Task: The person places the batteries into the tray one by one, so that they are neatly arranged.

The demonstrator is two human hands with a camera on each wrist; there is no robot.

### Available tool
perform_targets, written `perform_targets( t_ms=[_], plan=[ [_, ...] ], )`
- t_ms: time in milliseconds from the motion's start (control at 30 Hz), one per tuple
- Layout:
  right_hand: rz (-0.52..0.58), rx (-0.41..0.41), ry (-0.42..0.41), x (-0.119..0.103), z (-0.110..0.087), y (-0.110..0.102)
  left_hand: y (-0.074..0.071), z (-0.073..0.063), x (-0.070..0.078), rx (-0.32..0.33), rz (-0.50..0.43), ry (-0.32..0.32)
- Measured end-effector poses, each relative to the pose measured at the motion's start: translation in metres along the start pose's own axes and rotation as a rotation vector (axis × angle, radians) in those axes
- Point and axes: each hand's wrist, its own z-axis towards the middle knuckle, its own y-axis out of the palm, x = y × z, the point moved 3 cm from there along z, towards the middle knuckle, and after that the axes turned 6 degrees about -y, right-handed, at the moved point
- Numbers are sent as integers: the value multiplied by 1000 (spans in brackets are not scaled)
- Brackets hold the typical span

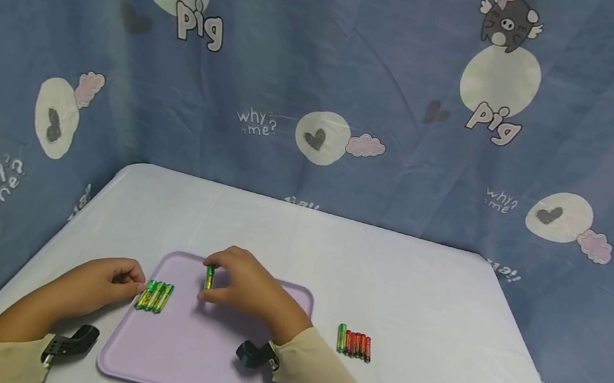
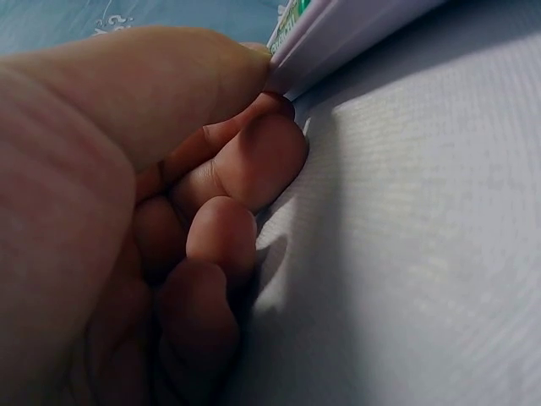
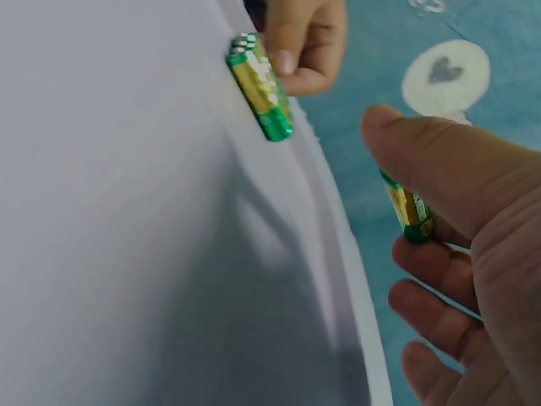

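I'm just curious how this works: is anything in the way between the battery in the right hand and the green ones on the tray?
Nothing visible is. Between the held battery in the right hand and the green batteries, only bare tray shows; the left hand is on their other side.

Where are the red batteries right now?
In the head view, the red batteries lie on the white table, right of the purple tray, with one green battery at their left end.
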Motion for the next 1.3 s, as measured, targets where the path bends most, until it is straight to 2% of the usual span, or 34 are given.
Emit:
perform_targets(
  t_ms=[300,833,1300],
  plan=[
    [-143,-90,35,-8,18,24,1,1,-2,-4,-6,-4],
    [-376,-101,-15,-24,26,41,1,1,-2,-3,-13,11],
    [-427,-98,31,-43,31,51,1,2,-3,3,-25,34]
  ],
)
